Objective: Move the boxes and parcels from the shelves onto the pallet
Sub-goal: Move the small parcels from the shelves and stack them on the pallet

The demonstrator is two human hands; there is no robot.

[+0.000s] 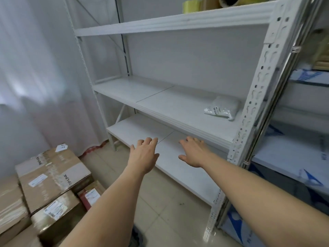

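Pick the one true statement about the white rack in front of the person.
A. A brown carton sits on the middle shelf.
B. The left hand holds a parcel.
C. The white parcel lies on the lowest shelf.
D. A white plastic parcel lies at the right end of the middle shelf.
D: the white plastic parcel lies at the right end of the middle shelf; both hands are open and hold nothing.

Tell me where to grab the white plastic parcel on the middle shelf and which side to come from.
Grip the white plastic parcel across its plump middle, coming from the open front of the middle shelf. It lies flat and soft near the right upright, which probably blocks a side approach. Both hands, left and right, are free.
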